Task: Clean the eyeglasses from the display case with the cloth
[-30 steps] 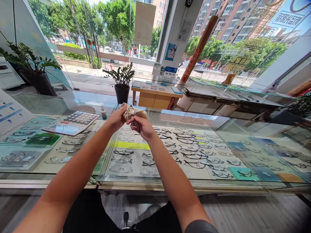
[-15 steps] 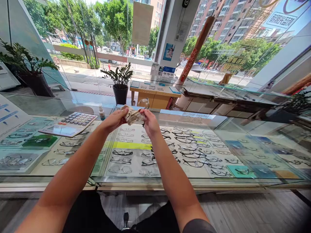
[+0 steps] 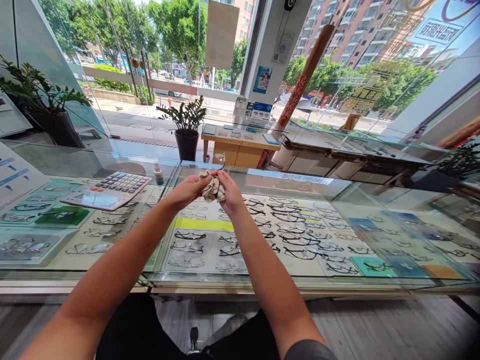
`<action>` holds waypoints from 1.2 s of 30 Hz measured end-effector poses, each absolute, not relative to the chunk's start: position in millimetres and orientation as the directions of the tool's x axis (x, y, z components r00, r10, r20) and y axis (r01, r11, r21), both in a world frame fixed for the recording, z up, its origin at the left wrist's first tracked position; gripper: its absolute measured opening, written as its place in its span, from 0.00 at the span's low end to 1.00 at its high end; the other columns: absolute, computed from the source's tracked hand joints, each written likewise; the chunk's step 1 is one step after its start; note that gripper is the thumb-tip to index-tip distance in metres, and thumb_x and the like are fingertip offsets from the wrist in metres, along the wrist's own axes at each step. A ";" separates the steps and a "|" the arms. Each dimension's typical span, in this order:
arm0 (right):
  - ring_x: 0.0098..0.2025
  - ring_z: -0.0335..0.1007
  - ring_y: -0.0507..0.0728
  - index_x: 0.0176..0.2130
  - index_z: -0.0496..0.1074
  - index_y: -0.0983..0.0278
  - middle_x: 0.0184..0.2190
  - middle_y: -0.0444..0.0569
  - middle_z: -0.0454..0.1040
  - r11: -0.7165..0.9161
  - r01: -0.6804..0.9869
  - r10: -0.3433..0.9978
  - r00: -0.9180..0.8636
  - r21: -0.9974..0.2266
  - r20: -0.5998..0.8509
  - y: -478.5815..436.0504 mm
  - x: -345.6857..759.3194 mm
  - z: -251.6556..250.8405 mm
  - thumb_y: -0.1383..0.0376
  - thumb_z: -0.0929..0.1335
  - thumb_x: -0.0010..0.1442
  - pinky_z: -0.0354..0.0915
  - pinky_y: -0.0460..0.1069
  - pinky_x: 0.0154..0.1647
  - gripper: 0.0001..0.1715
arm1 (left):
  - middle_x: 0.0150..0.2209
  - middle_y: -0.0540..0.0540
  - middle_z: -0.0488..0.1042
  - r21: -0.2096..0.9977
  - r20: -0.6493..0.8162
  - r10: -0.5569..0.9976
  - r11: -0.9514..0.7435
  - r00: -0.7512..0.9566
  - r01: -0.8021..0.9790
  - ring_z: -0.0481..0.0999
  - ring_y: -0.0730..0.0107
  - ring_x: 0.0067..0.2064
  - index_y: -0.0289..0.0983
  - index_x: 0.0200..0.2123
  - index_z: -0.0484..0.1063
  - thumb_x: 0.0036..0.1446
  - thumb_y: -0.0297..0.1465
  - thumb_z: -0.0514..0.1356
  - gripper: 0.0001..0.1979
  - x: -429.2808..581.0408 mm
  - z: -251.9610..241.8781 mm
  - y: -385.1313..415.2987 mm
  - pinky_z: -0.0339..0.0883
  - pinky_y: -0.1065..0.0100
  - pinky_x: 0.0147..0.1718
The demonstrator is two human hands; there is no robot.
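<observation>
My left hand and my right hand meet above the glass display counter. Between them is a crumpled beige cloth, bunched around a pair of glasses whose one clear lens sticks up above my fingers. Both hands are closed, the left pinching the cloth, the right gripping the glasses through it. Most of the frame is hidden by cloth and fingers.
Rows of spectacle frames lie under the glass. A calculator and a small dropper bottle stand on the counter to the left. Potted plants stand behind it. A wooden table is beyond.
The hands have drawn together and the cloth is now bunched tighter over the glasses; half a second ago they were spread apart with the lens showing between them.
</observation>
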State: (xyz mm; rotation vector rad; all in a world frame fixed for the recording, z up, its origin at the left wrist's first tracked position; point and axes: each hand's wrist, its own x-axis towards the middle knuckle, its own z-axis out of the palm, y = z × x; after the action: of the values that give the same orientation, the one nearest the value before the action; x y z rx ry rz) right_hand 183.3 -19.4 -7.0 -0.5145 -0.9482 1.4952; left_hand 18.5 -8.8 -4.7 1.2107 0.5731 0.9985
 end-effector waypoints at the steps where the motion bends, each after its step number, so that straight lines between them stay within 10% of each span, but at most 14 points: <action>1: 0.42 0.85 0.56 0.38 0.82 0.59 0.36 0.46 0.87 0.063 -0.607 0.962 -0.174 -0.792 0.210 -19.3 182.5 -7.6 0.54 0.81 0.62 0.81 0.49 0.44 0.13 | 0.38 0.43 0.84 0.944 0.136 0.864 0.035 0.484 -0.328 0.80 0.68 0.38 0.34 0.49 0.86 0.53 0.52 0.82 0.31 18.4 -5.1 -8.6 0.72 0.68 0.40; 7: 0.41 0.85 0.58 0.41 0.86 0.61 0.43 0.50 0.90 0.053 -0.633 0.954 -0.196 -0.772 0.227 -19.5 180.9 -8.3 0.58 0.76 0.66 0.81 0.51 0.45 0.10 | 0.33 0.44 0.81 0.955 0.151 0.840 0.013 0.521 -0.297 0.77 0.70 0.34 0.31 0.35 0.82 0.54 0.50 0.81 0.27 18.0 -4.1 -11.9 0.71 0.68 0.37; 20: 0.40 0.83 0.56 0.41 0.84 0.62 0.38 0.49 0.87 0.010 -0.644 0.973 -0.171 -0.765 0.157 -14.1 186.4 -9.2 0.59 0.75 0.70 0.79 0.48 0.42 0.09 | 0.41 0.44 0.84 0.949 0.151 0.824 0.034 0.546 -0.314 0.82 0.65 0.41 0.35 0.49 0.82 0.53 0.38 0.83 0.25 24.2 -4.4 -21.1 0.74 0.65 0.42; 36: 0.38 0.84 0.56 0.39 0.82 0.61 0.35 0.47 0.86 -0.005 -0.679 0.971 -0.180 -0.734 0.159 -15.3 186.4 -4.6 0.60 0.74 0.71 0.81 0.50 0.45 0.09 | 0.44 0.42 0.85 0.915 0.177 0.834 0.056 0.522 -0.400 0.83 0.61 0.47 0.38 0.48 0.84 0.57 0.57 0.78 0.30 32.1 -8.6 -21.2 0.77 0.64 0.49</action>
State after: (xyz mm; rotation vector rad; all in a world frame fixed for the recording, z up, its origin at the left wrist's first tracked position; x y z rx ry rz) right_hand 186.4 -15.3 -4.6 -0.4698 -0.8286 1.5697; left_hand 32.1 -21.2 -8.6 1.1710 0.4608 0.9883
